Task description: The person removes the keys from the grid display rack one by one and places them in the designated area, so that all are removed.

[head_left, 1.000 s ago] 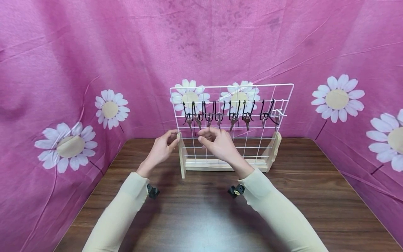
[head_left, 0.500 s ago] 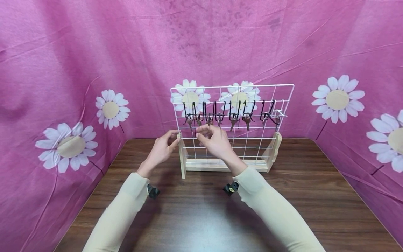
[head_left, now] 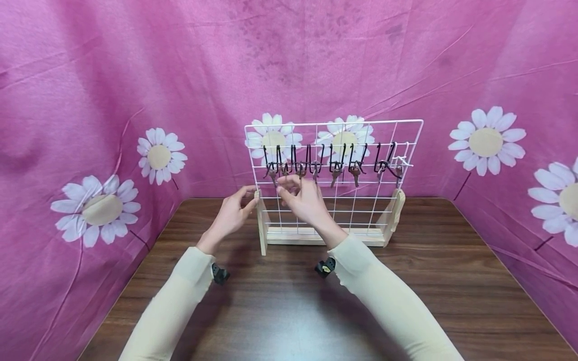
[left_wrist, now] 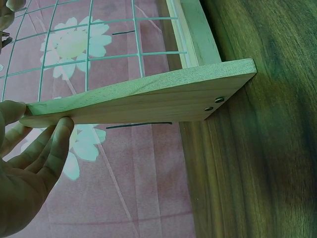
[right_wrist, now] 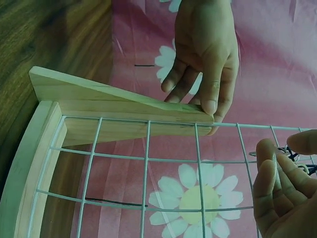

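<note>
A white wire grid rack [head_left: 334, 123] stands upright between wooden side panels. My left hand [head_left: 232, 213] holds the tip of the left side panel [left_wrist: 158, 96], thumb on one face and fingers on the other. Several black hooks [head_left: 265, 155] run in a row across the grid, with keys [head_left: 273, 175] hanging from them on rings. My right hand [head_left: 307, 200] is in front of the left part of that row, fingers bent loosely, fingertips close below the leftmost keys. In the right wrist view, the right hand [right_wrist: 285, 198] has a gap between thumb and forefinger, near a metal ring.
A wooden base bar [head_left: 289, 239] joins the side panels on the dark wood table [head_left: 280, 301]. White hooks [head_left: 399, 161] sit at the grid's right end. Pink cloth [head_left: 203, 75] with white daisies hangs behind and at both sides.
My right hand has moved left along the row of keys, from below the third or so to near the leftmost ones. The left hand stays on the side panel.
</note>
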A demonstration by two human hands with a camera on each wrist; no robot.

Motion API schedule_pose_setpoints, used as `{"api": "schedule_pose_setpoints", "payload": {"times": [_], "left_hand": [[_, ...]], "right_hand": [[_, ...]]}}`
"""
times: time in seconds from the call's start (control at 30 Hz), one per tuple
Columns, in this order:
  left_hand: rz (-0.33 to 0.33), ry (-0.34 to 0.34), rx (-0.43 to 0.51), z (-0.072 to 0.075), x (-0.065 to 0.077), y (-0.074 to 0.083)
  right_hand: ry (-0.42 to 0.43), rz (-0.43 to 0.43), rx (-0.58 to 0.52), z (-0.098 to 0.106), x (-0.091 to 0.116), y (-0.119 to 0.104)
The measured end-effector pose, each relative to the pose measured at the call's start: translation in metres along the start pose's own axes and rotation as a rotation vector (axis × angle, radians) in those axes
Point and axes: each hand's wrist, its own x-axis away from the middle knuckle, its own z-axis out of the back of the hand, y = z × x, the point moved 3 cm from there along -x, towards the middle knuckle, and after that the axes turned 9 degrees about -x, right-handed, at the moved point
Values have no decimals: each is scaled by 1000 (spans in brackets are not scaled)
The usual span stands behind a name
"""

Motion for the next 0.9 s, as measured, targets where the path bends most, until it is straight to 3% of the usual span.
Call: {"api": "schedule_pose_setpoints", "payload": {"times": [0.37,0.63,0.9], "left_hand": [[8,-10,36,-1,0,0],[4,-10,36,0,-1,1],[4,-12,53,-1,-1,0]], "right_hand": [[15,58,-26,-4,-5,0],[9,38,51,-7,-8,-1],[-4,26,14,-9,-9,-1]]}}
